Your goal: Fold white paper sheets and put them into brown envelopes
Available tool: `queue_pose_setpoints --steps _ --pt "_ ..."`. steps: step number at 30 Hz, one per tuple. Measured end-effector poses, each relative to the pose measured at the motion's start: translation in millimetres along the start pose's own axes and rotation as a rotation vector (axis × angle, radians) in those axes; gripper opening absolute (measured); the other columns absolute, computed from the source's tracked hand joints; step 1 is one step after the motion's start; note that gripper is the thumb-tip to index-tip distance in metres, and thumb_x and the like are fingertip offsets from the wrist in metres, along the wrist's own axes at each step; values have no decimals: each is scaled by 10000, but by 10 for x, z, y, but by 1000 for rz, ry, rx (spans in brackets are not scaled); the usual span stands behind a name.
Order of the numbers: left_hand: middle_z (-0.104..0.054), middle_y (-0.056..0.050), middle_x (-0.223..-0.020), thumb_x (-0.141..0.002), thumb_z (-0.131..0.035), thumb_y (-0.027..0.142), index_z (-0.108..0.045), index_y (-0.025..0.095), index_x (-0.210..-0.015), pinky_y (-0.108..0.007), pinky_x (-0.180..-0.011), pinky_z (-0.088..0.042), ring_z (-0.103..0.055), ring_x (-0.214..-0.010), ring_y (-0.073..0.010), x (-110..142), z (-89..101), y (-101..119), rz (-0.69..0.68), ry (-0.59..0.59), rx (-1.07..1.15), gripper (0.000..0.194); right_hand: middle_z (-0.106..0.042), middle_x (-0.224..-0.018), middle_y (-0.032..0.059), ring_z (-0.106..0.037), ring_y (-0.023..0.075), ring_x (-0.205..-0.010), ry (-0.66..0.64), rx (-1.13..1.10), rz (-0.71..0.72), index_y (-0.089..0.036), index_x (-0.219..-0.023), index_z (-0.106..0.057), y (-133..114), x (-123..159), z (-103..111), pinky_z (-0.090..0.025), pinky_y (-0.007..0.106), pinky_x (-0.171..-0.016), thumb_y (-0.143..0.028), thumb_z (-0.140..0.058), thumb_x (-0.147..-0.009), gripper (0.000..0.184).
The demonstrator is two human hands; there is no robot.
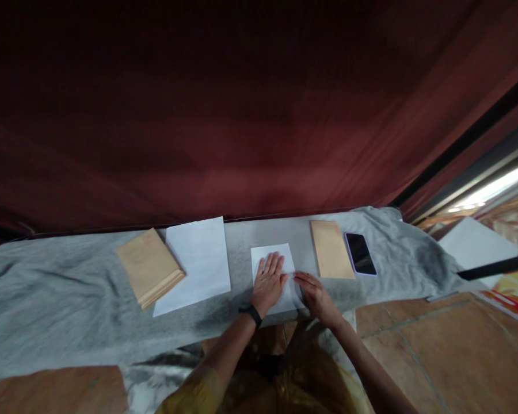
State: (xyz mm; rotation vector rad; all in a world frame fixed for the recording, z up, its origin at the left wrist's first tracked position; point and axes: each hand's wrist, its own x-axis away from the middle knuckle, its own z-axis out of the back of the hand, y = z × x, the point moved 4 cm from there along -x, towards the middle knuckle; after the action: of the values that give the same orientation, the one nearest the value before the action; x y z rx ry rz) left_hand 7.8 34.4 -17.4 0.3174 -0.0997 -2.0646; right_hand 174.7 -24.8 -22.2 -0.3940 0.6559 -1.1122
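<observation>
A small white sheet of paper (287, 302), apparently folded, lies on the cloth-covered bench in front of me. My left hand (269, 282) rests flat on it, fingers stretched out and pointing away from me, with a dark band on the wrist. At the paper's right edge is my right hand (316, 294), its fingers together and pinching that edge close to my left thumb. To the right of the hands lies a single brown envelope (333, 250). Over on the left, a stack of brown envelopes (149, 264) partly covers larger white paper (202, 264).
A phone (361, 254) with a dark screen and pale purple rim lies right of the single envelope. Grey cloth (69, 305) covers the long narrow bench. Behind it hangs a dark red curtain (250, 126). Tiled floor (414, 345) and a colourful printed item (515, 290) show at right.
</observation>
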Motion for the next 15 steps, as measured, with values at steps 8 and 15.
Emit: queue_pose_setpoints --steps 8,15 --pt "-376 -144 -1619 -1035 -341 285 -411 125 -1525 -528 -1243 -278 -293 -1526 -277 -50 139 -77 22 42 64 520 -556 -1487 118 -498 264 -1404 206 -94 -184 -230 -1462 -532 -261 -155 -225 -441 515 -1173 -341 -401 -1039 456" --pt "-357 -192 -1619 -1001 -385 270 -342 83 -1556 -527 -1227 -298 -277 -1530 -301 175 146 -392 156 87 59 587 -509 -1533 121 -452 232 -1439 194 -60 -210 -193 -1485 -503 -397 -614 -374 -403 475 -1201 -381 -320 -1066 494"
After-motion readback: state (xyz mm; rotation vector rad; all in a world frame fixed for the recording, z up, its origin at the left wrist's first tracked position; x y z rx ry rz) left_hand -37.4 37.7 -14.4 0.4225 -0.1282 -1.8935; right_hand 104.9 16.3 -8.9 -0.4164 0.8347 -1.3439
